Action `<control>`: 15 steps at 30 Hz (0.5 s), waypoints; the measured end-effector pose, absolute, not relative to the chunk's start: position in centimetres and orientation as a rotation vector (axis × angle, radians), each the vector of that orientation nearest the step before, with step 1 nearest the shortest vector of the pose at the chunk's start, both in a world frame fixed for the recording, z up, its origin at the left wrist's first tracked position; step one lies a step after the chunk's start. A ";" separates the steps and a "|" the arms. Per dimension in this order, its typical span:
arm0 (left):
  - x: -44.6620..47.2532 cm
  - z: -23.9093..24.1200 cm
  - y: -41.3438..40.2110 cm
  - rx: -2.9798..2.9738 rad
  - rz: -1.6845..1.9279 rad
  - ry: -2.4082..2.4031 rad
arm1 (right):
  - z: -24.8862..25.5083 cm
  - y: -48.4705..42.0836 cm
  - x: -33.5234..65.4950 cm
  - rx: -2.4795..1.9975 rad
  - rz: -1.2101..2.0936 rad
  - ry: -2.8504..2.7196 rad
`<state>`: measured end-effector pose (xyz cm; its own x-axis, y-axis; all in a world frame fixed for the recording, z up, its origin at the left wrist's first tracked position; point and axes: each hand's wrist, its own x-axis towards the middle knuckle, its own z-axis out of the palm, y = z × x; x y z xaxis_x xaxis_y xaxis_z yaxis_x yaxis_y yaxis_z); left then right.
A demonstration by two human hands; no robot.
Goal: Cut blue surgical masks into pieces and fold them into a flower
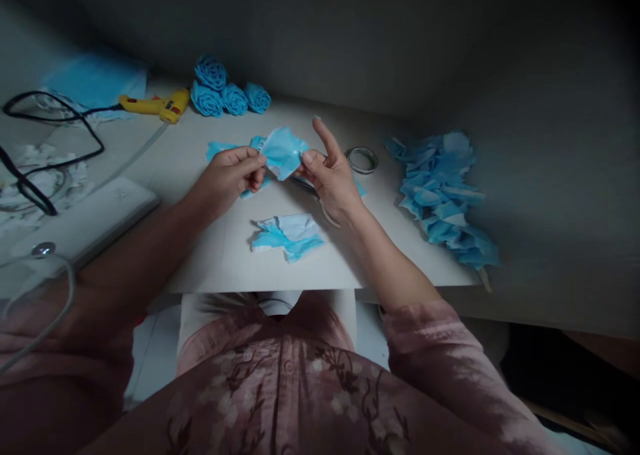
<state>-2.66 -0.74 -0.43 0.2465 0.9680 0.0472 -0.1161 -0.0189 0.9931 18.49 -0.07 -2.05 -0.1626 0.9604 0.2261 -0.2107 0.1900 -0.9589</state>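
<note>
I hold the blue fabric piece (283,150) just above the table (210,248), its length running sideways between my left hand (226,177) and right hand (331,178), each pinching one end.

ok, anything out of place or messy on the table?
Only the pile of blue pieces at the right: it straggles toward the table's front corner, and its end seems to overhang the edge. Nothing else stands out.
</note>
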 end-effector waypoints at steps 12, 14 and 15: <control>-4.1 -1.7 0.6 1.965 1.075 1.350 | -2.1 0.6 18.7 -0.915 1.130 -1.242; -3.9 -1.8 0.6 2.049 1.214 1.360 | -1.7 0.2 18.3 -0.905 1.141 -1.233; -3.7 -1.8 0.5 2.082 1.306 1.337 | -1.6 -0.1 18.1 -0.902 1.151 -1.241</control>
